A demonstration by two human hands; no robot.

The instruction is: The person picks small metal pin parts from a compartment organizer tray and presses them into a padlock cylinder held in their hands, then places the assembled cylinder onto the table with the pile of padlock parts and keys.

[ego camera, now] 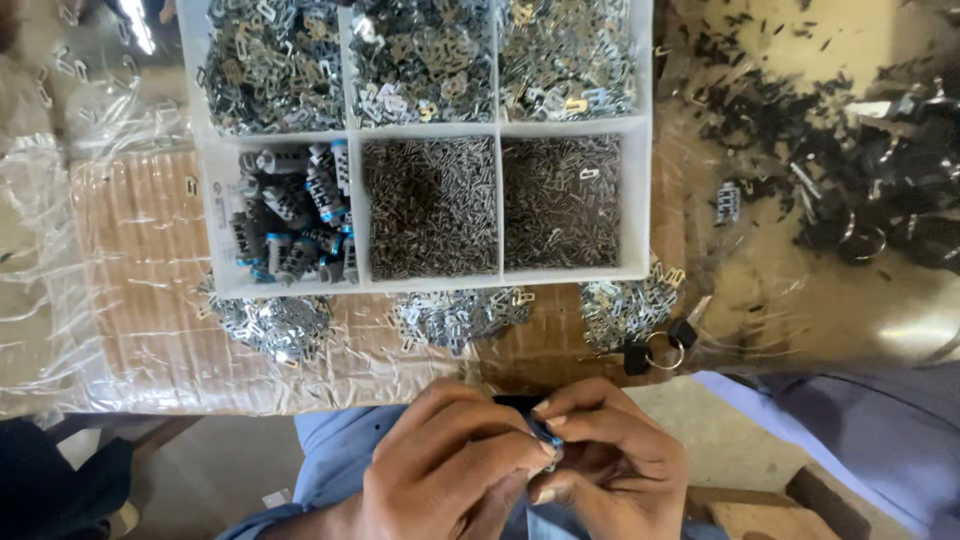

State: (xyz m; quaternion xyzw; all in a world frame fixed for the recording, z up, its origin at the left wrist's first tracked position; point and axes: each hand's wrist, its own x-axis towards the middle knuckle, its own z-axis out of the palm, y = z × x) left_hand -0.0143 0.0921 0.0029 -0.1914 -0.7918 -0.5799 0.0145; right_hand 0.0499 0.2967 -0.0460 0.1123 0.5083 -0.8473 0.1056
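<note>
Both hands [530,460] pinch small dark part [545,435]; white tray [425,130] compartments full of metal clips.

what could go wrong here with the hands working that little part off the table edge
The left hand and right hand pinch a small dark part over the lap, past the table edge; if it slips, it may fall to the floor. Loose metal clip piles sit by the edge near the tray and could be knocked off.

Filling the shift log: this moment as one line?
left hand + right hand: pinching small black-blue part | white compartment tray: metal clips, pins
</note>
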